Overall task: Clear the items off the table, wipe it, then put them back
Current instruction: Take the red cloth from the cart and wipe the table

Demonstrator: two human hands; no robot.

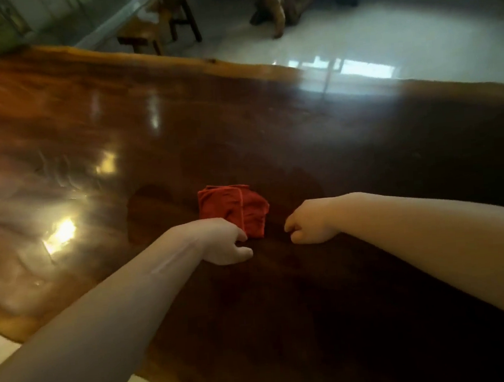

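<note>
Red and soft, the folded cloth (235,210) should lift light and limp, so my left hand (223,242) pinches its near corner while my right hand (307,222) curls empty beside.

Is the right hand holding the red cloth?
No, the right hand is a bare fist beside the red cloth, not touching it.

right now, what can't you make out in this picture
- Head view: fingertips of the left hand, hidden at the near corner of the red cloth; gripping or just touching is unclear.
- Head view: ends of the table, cut off by left and right frame edges.
- Head view: stool and carved wood beyond, blurred.
</note>
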